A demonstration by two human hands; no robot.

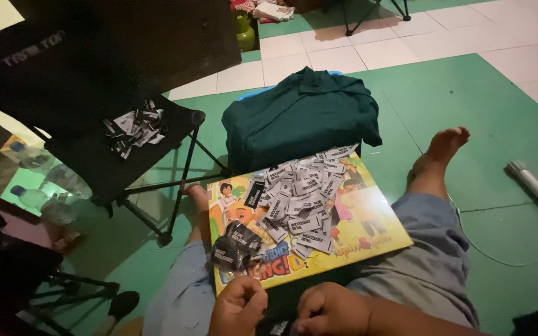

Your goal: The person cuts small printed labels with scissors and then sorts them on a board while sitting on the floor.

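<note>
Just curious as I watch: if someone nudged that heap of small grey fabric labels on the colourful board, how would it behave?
The heap of small grey fabric labels would probably scatter, since the pieces lie loose. Each looks thin, so likely light and floppy. On the glossy colourful board they may slide easily.

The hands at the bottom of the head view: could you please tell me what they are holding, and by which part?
Left hand and right hand pinch a small dark label, one at each end; most of it is hidden.

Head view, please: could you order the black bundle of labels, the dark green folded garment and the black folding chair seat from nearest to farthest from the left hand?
From the left hand:
1. Black bundle of labels, just above it on the yellow board.
2. Black folding chair seat, upper left.
3. Dark green folded garment, beyond the board.
</note>
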